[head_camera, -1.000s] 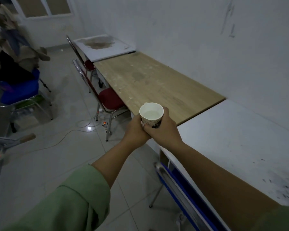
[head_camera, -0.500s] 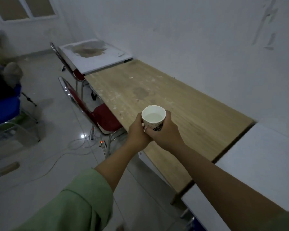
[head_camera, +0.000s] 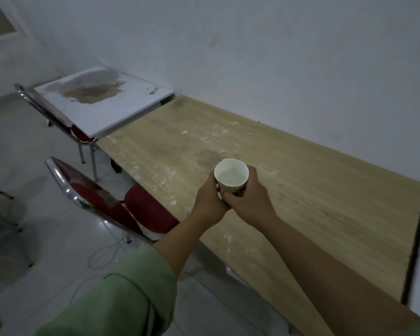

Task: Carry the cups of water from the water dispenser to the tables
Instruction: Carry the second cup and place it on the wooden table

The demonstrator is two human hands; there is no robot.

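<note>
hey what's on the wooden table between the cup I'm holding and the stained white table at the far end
In the head view that stretch of the wooden table is bare of objects: only pale smears and a dark blotch lie between the cup and the stained white table.
</note>
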